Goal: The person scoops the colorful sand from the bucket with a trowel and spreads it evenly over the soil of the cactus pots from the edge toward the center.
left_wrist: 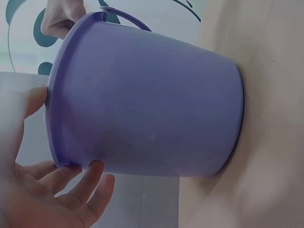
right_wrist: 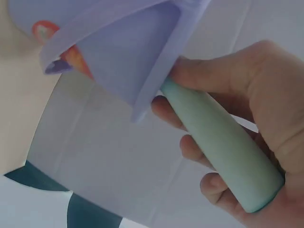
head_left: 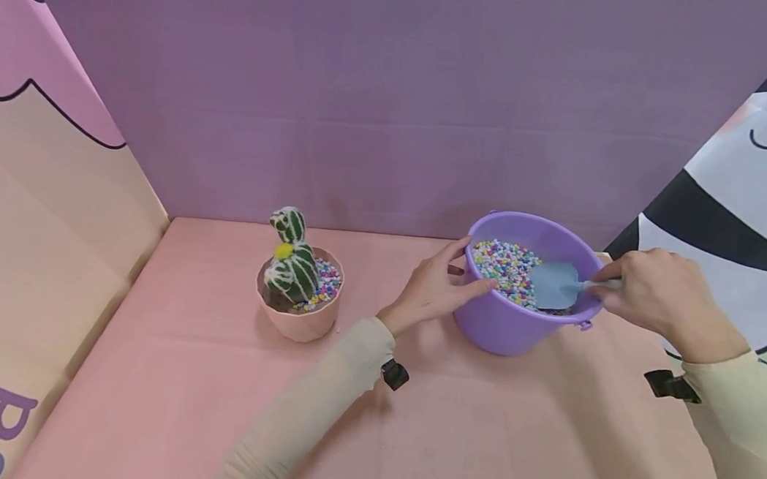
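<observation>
Inside one purple bucket point(head_left: 499, 333): many beads point(head_left: 503, 264), one scoop's blade point(head_left: 554, 285), its handle point(right_wrist: 223, 147) clamped in one right hand point(head_left: 663, 297). At bucket's left: one left hand point(head_left: 430, 283), clasping it. Farther left: one cactus point(head_left: 293, 276) in one pot point(head_left: 302, 327).

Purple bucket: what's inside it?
Small colourful pieces and the blade of a light-blue scoop. They hide the bottom of the bucket, so what lies beneath can't be seen.

Between the flowerpot point(head_left: 302, 327) and the left hand point(head_left: 431, 291), there was a passage. The wall point(head_left: 391, 108) stood behind the bucket point(head_left: 506, 333), and the right hand point(head_left: 660, 294) obstructed its right side.
</observation>
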A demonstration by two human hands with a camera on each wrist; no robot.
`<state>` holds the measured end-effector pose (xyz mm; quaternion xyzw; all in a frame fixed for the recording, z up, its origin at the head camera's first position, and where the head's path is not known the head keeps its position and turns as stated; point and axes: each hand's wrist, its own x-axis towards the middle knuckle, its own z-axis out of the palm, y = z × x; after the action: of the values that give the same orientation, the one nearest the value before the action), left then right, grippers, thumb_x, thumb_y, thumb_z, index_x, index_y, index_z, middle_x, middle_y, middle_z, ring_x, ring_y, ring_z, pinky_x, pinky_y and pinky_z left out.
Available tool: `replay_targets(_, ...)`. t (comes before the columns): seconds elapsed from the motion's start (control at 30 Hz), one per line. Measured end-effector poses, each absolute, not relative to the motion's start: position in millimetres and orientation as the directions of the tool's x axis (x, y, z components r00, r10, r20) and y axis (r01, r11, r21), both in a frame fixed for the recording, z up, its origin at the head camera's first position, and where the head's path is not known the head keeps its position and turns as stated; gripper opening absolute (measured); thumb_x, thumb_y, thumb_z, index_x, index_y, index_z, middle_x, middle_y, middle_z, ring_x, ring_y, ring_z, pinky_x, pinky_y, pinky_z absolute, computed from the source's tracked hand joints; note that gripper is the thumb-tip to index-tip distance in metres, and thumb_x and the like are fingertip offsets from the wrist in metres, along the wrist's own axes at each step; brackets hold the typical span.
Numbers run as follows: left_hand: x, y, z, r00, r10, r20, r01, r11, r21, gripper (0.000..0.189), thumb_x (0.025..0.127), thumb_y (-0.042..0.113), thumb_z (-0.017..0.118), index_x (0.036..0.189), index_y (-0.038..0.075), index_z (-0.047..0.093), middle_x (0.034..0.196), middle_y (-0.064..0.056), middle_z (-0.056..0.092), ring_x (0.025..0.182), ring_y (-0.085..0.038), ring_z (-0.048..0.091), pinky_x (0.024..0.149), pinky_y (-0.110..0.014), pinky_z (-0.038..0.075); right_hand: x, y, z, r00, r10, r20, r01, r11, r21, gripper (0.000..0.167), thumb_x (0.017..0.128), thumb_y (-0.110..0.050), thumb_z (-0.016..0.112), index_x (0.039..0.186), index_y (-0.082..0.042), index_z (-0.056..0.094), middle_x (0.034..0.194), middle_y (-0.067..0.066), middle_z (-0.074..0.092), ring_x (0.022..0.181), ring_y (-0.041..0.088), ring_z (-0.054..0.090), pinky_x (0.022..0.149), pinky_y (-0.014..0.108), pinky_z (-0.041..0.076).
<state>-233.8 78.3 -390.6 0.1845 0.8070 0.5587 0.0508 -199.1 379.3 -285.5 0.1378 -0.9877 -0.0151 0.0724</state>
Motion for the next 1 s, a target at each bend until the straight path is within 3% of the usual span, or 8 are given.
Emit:
replay_targets(0.27,-236,76,-389,-0.921,0.369,0.126,0.241,0.283,0.928,0.091,0.092,0.047,0.082,0.167,0.026,0.036,0.164,0.001,0.053,0.127,-0.021,0.070,0.103,-0.039,0.060,-213,376,-294,-0.944,-0.314,0.104,-0.322,0.944,-0.068,0.015,0.086,-0.033,0.084,0.094,-0.021,0.089,0.087,0.003,0.082,0.074,0.019,0.070,0.056,0.036,0.048)
replay_targets(0.53,-236,76,-390,-0.914,0.386,0.129,0.241,0.257,0.936,0.092,0.092,0.044,0.083,0.168,0.022,0.035,0.162,-0.003,0.054,0.124,-0.021,0.072,0.101,-0.036,0.060,-219,377,-314,-0.943,-0.295,0.156,-0.324,0.921,-0.217,0.013,0.086,-0.033,0.087,0.091,-0.021,0.089,0.075,-0.008,0.080,0.069,0.002,0.061,0.057,0.026,0.045)
replay_targets(1.0,-236,75,-392,-0.919,0.375,0.121,0.235,0.275,0.932,0.091,0.091,0.046,0.083,0.167,0.027,0.037,0.164,0.004,0.053,0.123,-0.019,0.071,0.099,-0.033,0.060,-220,382,-317,-0.969,-0.241,0.056,-0.245,0.895,-0.374,0.017,0.090,-0.031,0.085,0.099,-0.017,0.088,0.089,0.002,0.082,0.073,0.001,0.055,0.057,0.023,0.042)
